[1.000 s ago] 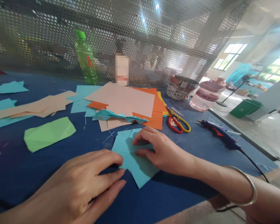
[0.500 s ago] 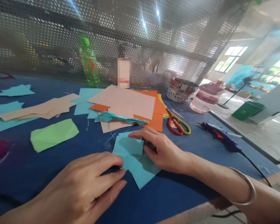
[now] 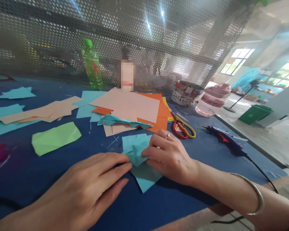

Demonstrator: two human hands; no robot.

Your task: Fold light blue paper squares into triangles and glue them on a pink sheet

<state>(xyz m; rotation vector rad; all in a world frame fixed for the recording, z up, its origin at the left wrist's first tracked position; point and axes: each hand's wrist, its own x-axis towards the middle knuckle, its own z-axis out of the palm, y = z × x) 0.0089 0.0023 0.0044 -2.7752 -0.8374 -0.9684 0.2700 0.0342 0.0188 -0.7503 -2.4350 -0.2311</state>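
Note:
A light-blue sheet of paper [image 3: 148,178] lies on the dark blue table in front of me, with part of it folded over in a raised, curved flap [image 3: 136,154]. My right hand [image 3: 170,157], wearing a ring and a bangle, pinches the flap's right side between bent fingers and thumb. At the left edge of the paper rests my left hand [image 3: 96,183]. Its fingers are stretched out, thumb apart, and the fingertips touch the paper. The right thumb tip is partly hidden by the fingers.
Pink and orange sheets [image 3: 144,106] lie stacked behind the hands. Scissors [image 3: 183,126], a glue gun [image 3: 226,141], a patterned pot [image 3: 188,93] and a pink bottle [image 3: 213,99] are on the right. A green bottle [image 3: 92,65] stands by the mesh screen. Green paper [image 3: 56,138] lies left.
My right hand has moved slightly down and its fingers have curled in, pulling the paper's flap toward me. My left hand has barely moved.

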